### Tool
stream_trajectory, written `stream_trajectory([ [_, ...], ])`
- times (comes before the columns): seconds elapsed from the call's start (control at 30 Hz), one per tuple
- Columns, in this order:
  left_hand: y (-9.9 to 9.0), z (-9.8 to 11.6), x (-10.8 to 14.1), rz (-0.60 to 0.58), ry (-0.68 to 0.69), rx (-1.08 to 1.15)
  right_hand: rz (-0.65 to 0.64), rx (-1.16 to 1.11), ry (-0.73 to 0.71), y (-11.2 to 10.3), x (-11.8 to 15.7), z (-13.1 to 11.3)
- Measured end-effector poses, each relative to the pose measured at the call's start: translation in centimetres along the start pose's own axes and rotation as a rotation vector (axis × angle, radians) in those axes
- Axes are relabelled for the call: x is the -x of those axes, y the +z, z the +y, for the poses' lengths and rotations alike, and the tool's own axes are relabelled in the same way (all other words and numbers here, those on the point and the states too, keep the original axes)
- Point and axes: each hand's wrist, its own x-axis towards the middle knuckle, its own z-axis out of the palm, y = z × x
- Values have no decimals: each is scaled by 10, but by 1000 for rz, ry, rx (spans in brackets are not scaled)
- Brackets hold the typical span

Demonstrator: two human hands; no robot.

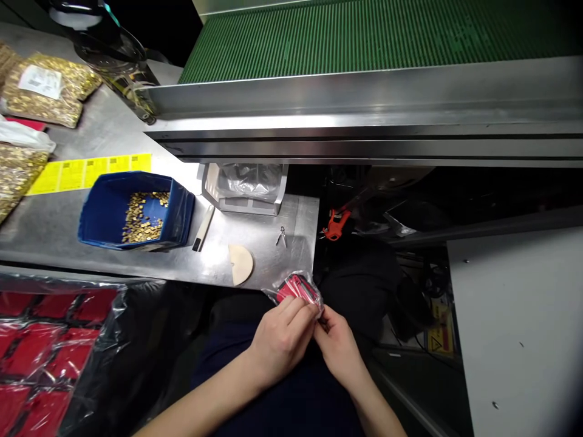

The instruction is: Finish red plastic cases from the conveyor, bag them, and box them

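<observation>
The left hand (pixel 285 334) has its fingers curled and pinches the near edge of a wrapped red item (pixel 298 288), a red-and-black thing in clear plastic. The right hand (pixel 336 343) closes thumb and fingertips on the plastic at the same item's right corner. With the blue bin (pixel 183 215) as landmark, the item is to its right and nearer the person, by the near edge of the metal table (pixel 291 258). Between item and bin lie a pale half-disc (pixel 241 265), a small silver piece (pixel 282 237) with two splayed legs and, just beside the bin's right wall, a slim white tool (pixel 203 229) with a dark end. A grey tray (pixel 248 207) holding clear plastic stands right of the bin and slightly farther off; an orange-handled tool (pixel 337 224) is well to the bin's right. Inside the bin are gold-coloured pieces (pixel 143 224). Behind it run yellow labels (pixel 86 173), with bags of gold pieces (pixel 54 100) to its left. Nearer the person than the bin, red packages (pixel 36 349) sit in black plastic. Beyond the bin and rightward stretches a ribbed green belt (pixel 341 36).
</observation>
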Motion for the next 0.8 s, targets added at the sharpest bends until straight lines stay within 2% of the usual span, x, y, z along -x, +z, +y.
stream_trajectory([
  [0.13, -4, 0, 6, -74, -101, 128, 69, -109, 15, 0, -2, 0],
  [0.27, -8, -7, 7, -114, -296, 151, 157, -160, 59, 11, -7, 2],
  [0.4, -16, -7, 2, -158, -456, 237, 247, -395, 116, 22, -15, -1],
  [0.47, -22, -4, 2, -162, -521, 341, 259, -504, 124, 25, -17, -6],
  [0.53, -25, -3, 3, -154, -576, 448, 220, -538, 103, 27, -17, -11],
  [0.6, -27, -5, 4, -113, -619, 536, 116, -456, 99, 26, -14, -15],
  [0.67, -28, -10, 3, -42, -657, 579, 50, -207, 109, 22, -9, -18],
  [0.73, -28, -17, 1, 26, -680, 589, 142, 159, 53, 15, -7, -20],
  [0.8, -29, -23, -3, 53, -675, 598, 354, 502, -78, 5, -12, -23],
])
